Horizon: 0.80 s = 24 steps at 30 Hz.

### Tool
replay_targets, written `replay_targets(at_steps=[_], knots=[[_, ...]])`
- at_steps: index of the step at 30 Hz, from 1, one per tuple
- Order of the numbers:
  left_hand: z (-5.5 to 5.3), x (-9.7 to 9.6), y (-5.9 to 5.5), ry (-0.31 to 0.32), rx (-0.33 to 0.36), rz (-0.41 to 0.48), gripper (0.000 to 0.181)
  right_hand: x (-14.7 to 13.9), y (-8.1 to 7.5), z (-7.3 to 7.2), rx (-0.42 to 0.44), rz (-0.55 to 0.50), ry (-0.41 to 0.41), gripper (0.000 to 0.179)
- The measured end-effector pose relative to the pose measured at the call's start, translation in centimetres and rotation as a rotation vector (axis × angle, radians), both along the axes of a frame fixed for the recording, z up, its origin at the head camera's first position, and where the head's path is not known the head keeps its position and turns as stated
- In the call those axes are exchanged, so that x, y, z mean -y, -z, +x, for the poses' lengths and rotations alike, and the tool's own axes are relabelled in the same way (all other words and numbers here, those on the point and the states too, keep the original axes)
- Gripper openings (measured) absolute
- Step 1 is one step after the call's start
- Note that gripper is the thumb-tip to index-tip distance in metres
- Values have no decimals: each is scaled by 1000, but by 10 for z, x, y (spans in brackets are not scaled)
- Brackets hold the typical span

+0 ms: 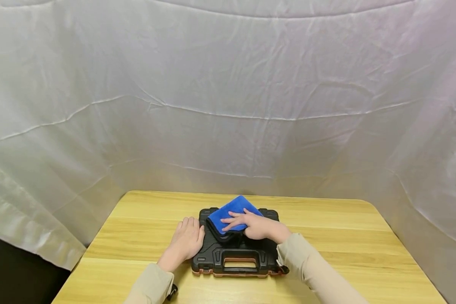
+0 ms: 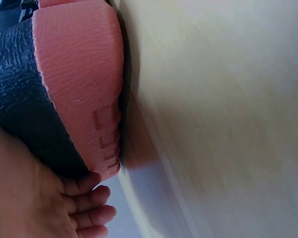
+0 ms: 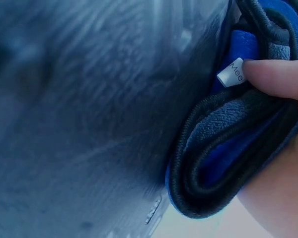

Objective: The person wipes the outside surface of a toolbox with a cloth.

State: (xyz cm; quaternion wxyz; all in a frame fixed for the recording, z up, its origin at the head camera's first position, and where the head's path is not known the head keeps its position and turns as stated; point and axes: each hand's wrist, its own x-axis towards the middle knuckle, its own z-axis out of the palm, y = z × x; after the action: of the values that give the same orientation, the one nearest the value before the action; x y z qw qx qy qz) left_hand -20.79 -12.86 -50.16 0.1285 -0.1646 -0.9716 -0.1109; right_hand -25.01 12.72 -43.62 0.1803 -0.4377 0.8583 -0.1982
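A black carrying case (image 1: 240, 255) with an orange-red underside (image 2: 79, 64) lies flat on the table, its handle toward me. On its lid is a folded blue cloth (image 1: 228, 213) with black edging and a small white tag (image 3: 232, 73). My right hand (image 1: 252, 223) holds this cloth against the lid. Its fingers are spread over the top, and the thumb (image 3: 273, 77) hooks into the folded edge beside the tag. Against the case's left side rests my left hand (image 1: 188, 238), fingers extended forward. In the left wrist view, its fingertips (image 2: 102, 213) reach past the case's corner.
The light wood table (image 1: 137, 236) has rounded back corners. Grey-white fabric (image 1: 228, 97) hangs behind it and along both sides. A dark area (image 1: 19, 270) shows beneath the fabric at lower left. Black straps lie near both sleeve cuffs.
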Motion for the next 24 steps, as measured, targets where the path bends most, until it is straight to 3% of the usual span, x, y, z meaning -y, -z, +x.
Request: replay_targets(at_steps=[6, 10, 12, 19, 24], knots=[[0, -1, 1, 0, -16, 12, 25, -4, 4, -5, 7, -20, 40, 69], [0, -2, 0, -13, 2, 2, 25, -6, 9, -10, 32, -51, 120, 58], [0, -3, -1, -22, 17, -6, 26, -6, 12, -11, 67, -79, 190, 56], [1, -4, -2, -39, 15, -33, 25, -4, 14, -6, 314, -192, 536, 66], [1, -4, -2, -60, 51, -48, 27, 0, 13, -1, 400, -233, 655, 69]])
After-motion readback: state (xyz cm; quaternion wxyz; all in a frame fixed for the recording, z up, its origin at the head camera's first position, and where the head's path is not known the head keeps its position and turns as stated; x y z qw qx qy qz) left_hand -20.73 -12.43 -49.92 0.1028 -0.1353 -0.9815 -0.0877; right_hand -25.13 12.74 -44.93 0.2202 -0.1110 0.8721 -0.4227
